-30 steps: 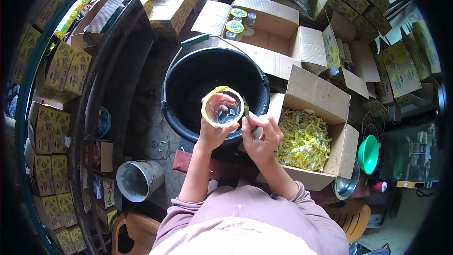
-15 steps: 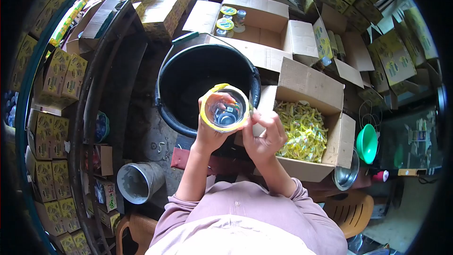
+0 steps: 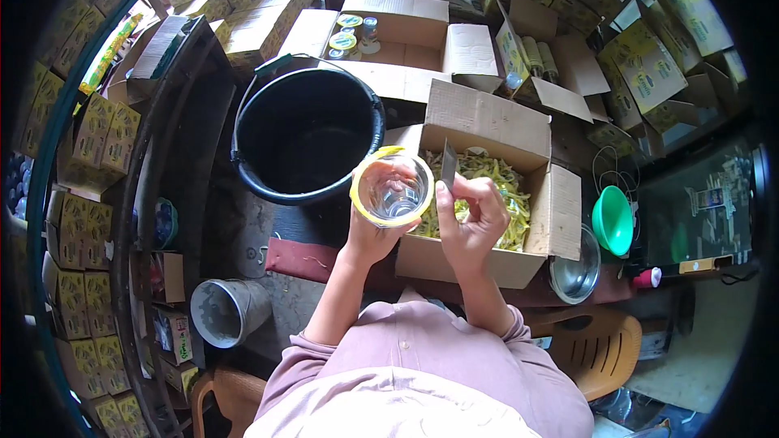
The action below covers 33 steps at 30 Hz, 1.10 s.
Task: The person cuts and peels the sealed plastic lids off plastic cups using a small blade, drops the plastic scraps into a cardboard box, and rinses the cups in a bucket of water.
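My left hand (image 3: 369, 235) is wrapped round a clear plastic cup (image 3: 399, 199), its open mouth tilted up toward me. A yellow band runs round the cup's rim, with a loose bit standing up at the top. Just right of the cup, my right hand (image 3: 477, 223) pinches a flat grey metal blade (image 3: 449, 164) between thumb and fingers, pointing upward and apart from the rim. Below and behind that hand is a cardboard box (image 3: 565, 211) holding a heap of yellow film strips (image 3: 519, 195).
A black bucket (image 3: 243, 166) with a raised handle stands left of the cup. Behind it an open carton (image 3: 398, 6) holds several lidded cups (image 3: 344, 40). To the right are a green bowl (image 3: 613, 221) and a metal bowl (image 3: 580, 274). A grey bucket (image 3: 231, 312) stands lower left.
The view has shifted, so the bucket and boxes appear further left. My right hand has drawn away from the cup's rim, and the blade now shows plainly, pointing up.
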### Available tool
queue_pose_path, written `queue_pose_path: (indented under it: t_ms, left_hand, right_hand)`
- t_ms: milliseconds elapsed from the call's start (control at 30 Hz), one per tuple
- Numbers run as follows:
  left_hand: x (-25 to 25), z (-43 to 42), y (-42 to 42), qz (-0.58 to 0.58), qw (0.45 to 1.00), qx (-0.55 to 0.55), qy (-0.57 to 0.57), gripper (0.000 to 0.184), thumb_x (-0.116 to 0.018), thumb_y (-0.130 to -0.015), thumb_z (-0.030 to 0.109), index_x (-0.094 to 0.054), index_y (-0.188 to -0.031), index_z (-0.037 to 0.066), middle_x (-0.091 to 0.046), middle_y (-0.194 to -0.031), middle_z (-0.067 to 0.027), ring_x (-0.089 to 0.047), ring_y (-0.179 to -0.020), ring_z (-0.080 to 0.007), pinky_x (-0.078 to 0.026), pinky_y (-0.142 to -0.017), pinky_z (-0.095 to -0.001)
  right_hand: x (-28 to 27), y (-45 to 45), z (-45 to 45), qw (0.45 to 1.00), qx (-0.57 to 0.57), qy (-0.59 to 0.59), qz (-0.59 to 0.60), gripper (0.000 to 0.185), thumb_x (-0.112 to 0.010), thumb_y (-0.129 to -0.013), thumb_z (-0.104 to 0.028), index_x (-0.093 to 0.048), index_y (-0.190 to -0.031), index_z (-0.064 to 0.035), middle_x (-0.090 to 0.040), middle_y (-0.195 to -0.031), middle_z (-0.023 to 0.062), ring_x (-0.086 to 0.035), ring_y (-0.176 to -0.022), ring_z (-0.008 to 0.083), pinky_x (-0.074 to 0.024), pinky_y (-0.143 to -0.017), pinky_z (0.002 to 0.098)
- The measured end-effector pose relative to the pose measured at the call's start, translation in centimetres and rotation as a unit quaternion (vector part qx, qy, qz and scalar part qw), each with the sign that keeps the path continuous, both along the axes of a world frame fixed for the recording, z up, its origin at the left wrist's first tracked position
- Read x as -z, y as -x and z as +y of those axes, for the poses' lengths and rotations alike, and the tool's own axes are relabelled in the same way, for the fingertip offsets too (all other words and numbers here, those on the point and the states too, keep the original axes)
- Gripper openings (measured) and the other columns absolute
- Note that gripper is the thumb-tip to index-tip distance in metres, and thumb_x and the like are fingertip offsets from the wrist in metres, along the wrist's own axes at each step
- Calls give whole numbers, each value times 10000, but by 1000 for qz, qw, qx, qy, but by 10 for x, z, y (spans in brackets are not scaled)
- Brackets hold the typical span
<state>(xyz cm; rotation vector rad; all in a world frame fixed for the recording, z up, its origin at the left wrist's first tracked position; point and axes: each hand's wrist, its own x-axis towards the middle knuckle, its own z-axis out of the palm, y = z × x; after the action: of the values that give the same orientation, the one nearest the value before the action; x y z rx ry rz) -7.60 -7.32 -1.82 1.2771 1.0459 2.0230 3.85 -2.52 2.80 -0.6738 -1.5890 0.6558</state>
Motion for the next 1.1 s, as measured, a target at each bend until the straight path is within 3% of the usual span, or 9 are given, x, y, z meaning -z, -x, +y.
queue_pose_path:
  t_ms: [167,267,300,400,700,833,1100]
  left_hand:
    - [-1,9,-36,-12,1000,-24,-14,662,-771,-669,172,-373,-1184,52,-522,-1040,-96,-530,-919,-148,-430,-781,-274]
    - [5,11,-54,47,998,-29,30,665,-737,-712,222,-346,-1228,67,-507,-1067,-96,-514,-986,-168,-418,-823,-282]
    - [6,12,-58,65,997,-37,26,644,-732,-698,154,-353,-1211,67,-514,-1045,-93,-521,-973,-170,-425,-821,-288]
    - [10,17,-68,93,994,-46,37,639,-727,-697,128,-351,-1211,64,-520,-1034,-94,-524,-961,-168,-428,-819,-294]
    - [6,28,-77,93,989,-91,63,605,-702,-694,50,-359,-1191,61,-513,-1023,-100,-524,-944,-170,-429,-822,-305]
    - [1,39,-75,50,995,-81,40,518,-737,-683,99,-416,-1084,33,-524,-973,-88,-534,-895,-171,-418,-798,-294]
    - [3,49,-69,77,992,-61,84,498,-741,-682,96,-432,-1067,34,-521,-960,-89,-535,-887,-175,-422,-796,-301]
  right_hand:
    - [-2,-40,-4,997,-20,-50,-52,140,-662,-690,68,-583,-792,14,-556,-697,74,-525,-610,125,-420,-539,231]
    - [-2,-56,2,996,-1,-71,-54,149,-661,-670,60,-583,-787,12,-559,-684,76,-544,-610,152,-424,-540,246]
    - [-3,-61,4,997,-2,-57,-55,150,-656,-661,56,-581,-783,12,-564,-676,73,-550,-596,162,-431,-546,252]
    - [-2,-71,12,993,9,-97,-68,144,-652,-662,61,-582,-776,9,-573,-680,75,-555,-592,159,-434,-541,255]
    - [7,-76,26,996,-14,-65,-61,163,-664,-669,72,-625,-802,-12,-579,-661,66,-576,-546,133,-459,-506,233]
    - [3,-74,33,997,-4,-38,-62,137,-651,-659,66,-594,-762,-5,-577,-662,71,-564,-564,128,-420,-503,242]
    - [7,-69,46,998,9,-42,-56,150,-654,-683,61,-629,-811,-13,-572,-663,61,-560,-530,122,-453,-492,226]
